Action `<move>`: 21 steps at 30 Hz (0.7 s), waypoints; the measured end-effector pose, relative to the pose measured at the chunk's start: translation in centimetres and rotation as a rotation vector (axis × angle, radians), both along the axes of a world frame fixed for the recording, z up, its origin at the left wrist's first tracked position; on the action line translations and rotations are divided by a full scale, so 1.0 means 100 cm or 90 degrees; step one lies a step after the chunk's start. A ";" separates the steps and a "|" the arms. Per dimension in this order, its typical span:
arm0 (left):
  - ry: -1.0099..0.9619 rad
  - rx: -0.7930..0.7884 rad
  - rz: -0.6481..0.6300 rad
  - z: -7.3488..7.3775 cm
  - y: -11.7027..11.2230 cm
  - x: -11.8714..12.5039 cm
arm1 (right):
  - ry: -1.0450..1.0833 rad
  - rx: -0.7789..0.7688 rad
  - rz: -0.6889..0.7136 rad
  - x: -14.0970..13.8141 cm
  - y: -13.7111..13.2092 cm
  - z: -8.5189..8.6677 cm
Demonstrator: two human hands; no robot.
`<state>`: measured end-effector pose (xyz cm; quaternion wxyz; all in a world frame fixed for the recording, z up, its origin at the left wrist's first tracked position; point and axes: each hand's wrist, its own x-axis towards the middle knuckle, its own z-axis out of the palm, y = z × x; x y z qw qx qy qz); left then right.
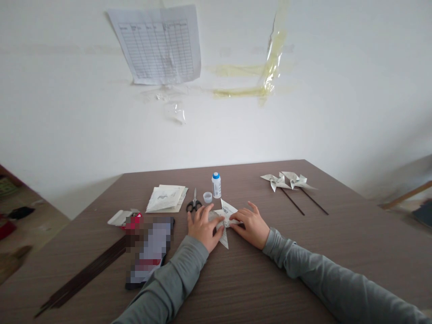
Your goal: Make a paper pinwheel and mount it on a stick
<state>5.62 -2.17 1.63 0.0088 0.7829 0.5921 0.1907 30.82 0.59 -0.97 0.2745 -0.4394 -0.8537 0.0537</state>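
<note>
A folded paper pinwheel (225,215) lies on the brown table (270,279) between my hands. My left hand (203,227) rests on its left side, fingers spread and pressing the paper down. My right hand (250,224) presses on its right side, fingers bent over a folded flap. Both sleeves are grey. Just behind the paper stand a small white glue bottle (216,185) with a blue cap and a loose clear cap (207,197).
Black-handled scissors (194,204) and a stack of paper sheets (166,198) lie behind my left hand. Two finished pinwheels on dark sticks (290,182) lie at the back right. A bundle of dark sticks (84,276) and a blurred-out flat object (150,252) lie at the left.
</note>
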 end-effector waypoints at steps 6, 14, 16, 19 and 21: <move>0.034 0.024 0.004 -0.003 -0.006 0.004 | -0.014 -0.008 -0.015 -0.003 -0.002 0.001; -0.030 -0.074 0.002 -0.005 0.005 -0.004 | -0.046 0.014 0.003 -0.003 -0.001 0.000; -0.047 -0.066 0.008 -0.007 0.006 -0.006 | -0.052 0.018 -0.004 -0.004 -0.001 0.000; -0.065 -0.019 0.007 -0.011 0.008 -0.007 | -0.068 0.013 -0.007 -0.007 -0.003 0.002; -0.072 -0.011 -0.003 -0.013 0.010 -0.010 | -0.078 0.013 -0.005 -0.009 -0.004 0.004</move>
